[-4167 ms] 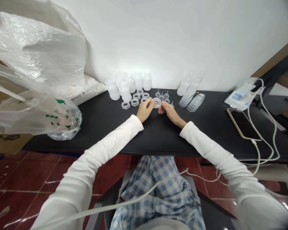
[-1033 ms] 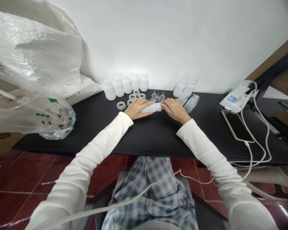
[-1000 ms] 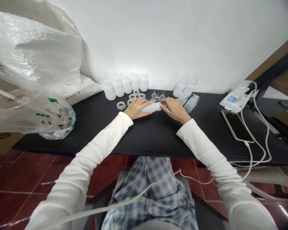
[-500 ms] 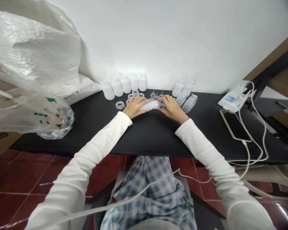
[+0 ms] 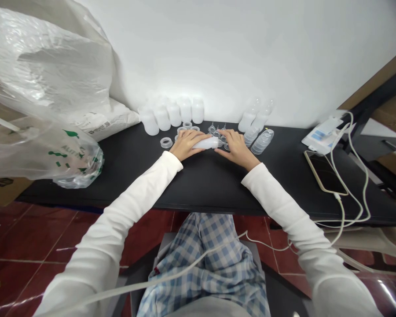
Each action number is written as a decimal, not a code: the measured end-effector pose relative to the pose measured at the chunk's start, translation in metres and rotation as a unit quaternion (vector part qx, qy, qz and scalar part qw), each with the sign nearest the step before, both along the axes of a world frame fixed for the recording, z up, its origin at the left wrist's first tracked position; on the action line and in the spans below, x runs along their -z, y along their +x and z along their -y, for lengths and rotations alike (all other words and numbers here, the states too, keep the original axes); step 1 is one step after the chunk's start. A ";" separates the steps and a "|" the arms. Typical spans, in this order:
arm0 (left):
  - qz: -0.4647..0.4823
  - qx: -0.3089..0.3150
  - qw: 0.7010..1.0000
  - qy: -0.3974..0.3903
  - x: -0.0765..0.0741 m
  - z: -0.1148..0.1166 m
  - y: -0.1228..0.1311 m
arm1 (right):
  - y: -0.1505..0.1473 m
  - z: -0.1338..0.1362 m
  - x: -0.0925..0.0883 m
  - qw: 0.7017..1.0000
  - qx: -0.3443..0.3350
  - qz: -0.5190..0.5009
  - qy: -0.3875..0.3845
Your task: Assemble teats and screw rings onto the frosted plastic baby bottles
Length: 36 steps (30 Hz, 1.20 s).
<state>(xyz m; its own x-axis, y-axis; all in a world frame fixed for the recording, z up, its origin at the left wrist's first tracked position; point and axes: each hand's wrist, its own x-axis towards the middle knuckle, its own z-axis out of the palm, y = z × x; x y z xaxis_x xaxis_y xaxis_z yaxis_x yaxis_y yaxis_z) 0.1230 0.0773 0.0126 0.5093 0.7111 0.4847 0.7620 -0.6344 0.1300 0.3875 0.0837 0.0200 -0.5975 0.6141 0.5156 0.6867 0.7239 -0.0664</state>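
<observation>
A translucent white baby bottle lies on its side above the black table, its neck end pointing right. My left hand is closed around the bottle's body. My right hand has its thumb and fingers closed around the neck end, where a clear collar and teat partly show; the fingers hide how they fit. Just beyond my hands are several clear teats with pointed tips. Several clear collar rings lie left of them, some partly behind my left hand.
Several white bottles stand along the wall. Two bottles with clear domed tops stand right of centre, near clear caps. A phone with a charging cable lies at right. Plastic bags crowd the left end.
My right fingers have shifted slightly around the bottle's neck end, while my left hand keeps its hold. The whole view has moved a little.
</observation>
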 end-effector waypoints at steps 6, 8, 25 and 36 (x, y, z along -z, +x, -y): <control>0.001 0.015 1.000 0.014 0.003 -0.001 0.002 | -0.005 0.007 -0.002 0.999 0.027 0.033 -0.019; -0.002 0.021 1.000 0.015 0.003 -0.001 0.003 | -0.004 0.008 -0.005 0.999 0.013 0.038 -0.032; 0.016 0.008 1.000 0.009 0.004 -0.001 0.003 | -0.002 0.002 -0.006 0.998 0.004 0.034 -0.052; 0.012 0.019 1.000 -0.006 0.003 -0.001 0.003 | -0.004 0.006 -0.007 0.999 0.007 0.019 -0.043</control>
